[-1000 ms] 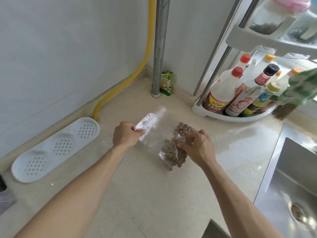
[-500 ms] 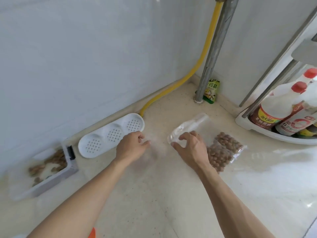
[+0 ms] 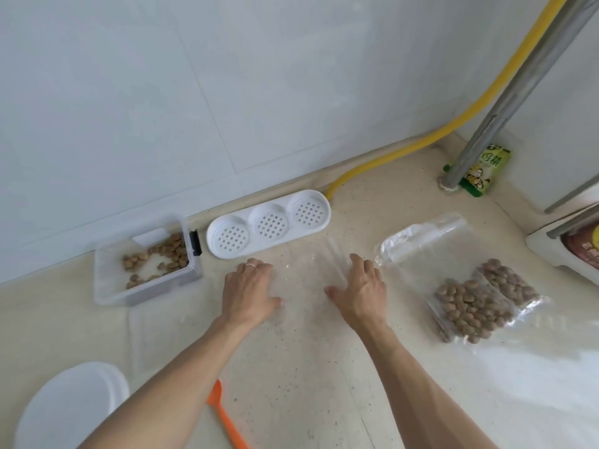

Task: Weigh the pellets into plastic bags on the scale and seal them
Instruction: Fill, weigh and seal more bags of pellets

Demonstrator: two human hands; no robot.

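One clear plastic bag of brown pellets (image 3: 470,303) lies flat on the table, just right of flat-spread right hand (image 3: 359,294); left hand (image 3: 251,294) flat too.

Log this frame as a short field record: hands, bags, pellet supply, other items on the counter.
left hand: flat on the empty bag, fingers straight, no grip
right hand: flat on the same bag, fingers straight
empty bag: clear plastic, lying flat on the counter between the hands
filled bags: clear, holding brown pellets, lying to the right, untouched
pellet tub: clear box, partly filled, by the wall at left
drainer tray: white, three perforated wells
orange tool: near edge, partly hidden by the left arm
scale: cannot identify
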